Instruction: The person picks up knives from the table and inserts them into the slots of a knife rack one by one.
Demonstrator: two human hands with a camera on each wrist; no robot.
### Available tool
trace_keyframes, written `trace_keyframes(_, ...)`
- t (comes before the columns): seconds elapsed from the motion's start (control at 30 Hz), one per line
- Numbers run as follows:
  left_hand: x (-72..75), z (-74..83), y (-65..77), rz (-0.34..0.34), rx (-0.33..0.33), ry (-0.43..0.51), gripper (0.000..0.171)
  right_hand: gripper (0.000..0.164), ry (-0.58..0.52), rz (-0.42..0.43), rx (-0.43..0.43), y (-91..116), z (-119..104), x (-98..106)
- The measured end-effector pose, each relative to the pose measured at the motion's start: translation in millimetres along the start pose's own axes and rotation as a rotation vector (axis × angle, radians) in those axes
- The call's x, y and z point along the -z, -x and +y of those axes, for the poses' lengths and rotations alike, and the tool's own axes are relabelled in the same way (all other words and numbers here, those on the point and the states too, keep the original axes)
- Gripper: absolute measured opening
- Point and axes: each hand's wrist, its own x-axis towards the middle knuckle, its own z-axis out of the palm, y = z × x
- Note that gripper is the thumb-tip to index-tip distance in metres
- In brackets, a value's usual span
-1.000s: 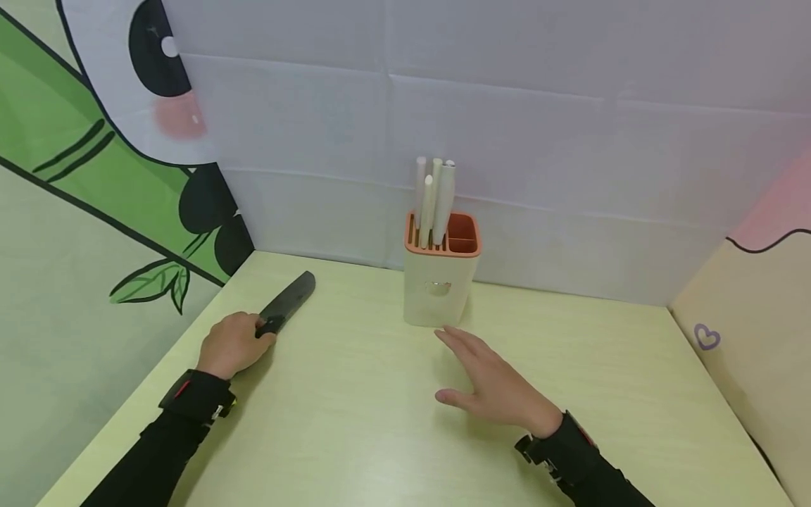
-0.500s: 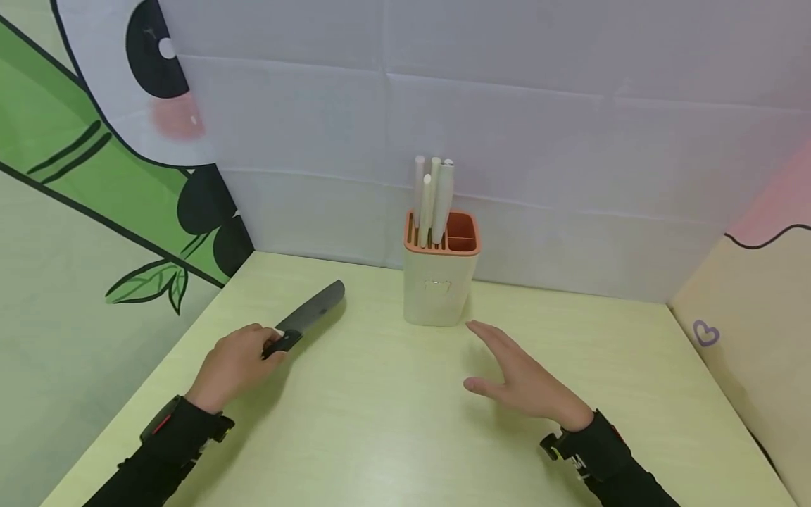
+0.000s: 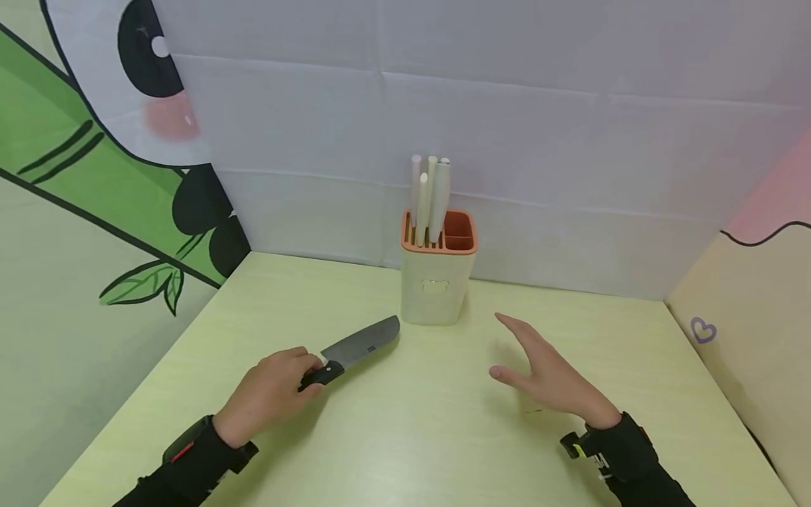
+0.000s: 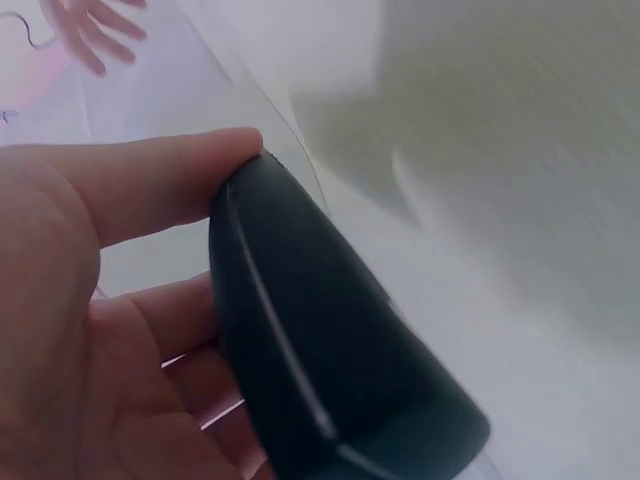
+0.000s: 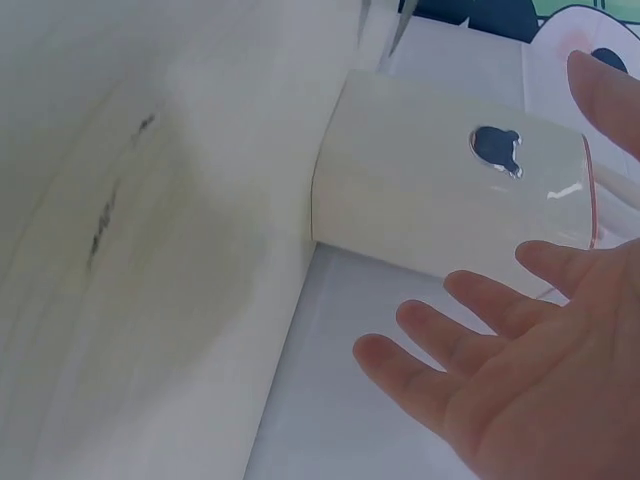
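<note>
In the head view my left hand pinches the black handle of a kitchen knife. Its broad grey blade points away and to the right, low over the table, with the tip close to the foot of a white knife block. The dark knife handle fills the middle of the left wrist view, thumb and fingers around it. To the right of the block, my right hand hovers with straight, spread fingers and holds nothing. The right wrist view shows the block's front beyond those fingers.
Several white handles stick up from the block's slotted orange top, which also has larger compartments on the right. Behind the pale table hangs a light cloth. Printed panels border both sides.
My left hand has brought the knife rightward and nearer, and the blade has swung toward the block's foot. My right hand has drifted right, away from the block, still spread.
</note>
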Motion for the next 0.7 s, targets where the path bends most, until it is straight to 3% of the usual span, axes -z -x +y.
trace_keyframes(0.33,-14.3,41.2,-14.8,0.024,-0.18,-0.007,0.021,0.087,-0.008,0.042,-0.04,5.5,16.2,14.0)
trace_keyframes(0.7,-50.0,83.7,-60.5,0.048,-0.258,-0.014,0.013,0.088,-0.001,0.046,-0.039,6.4,19.3,26.3)
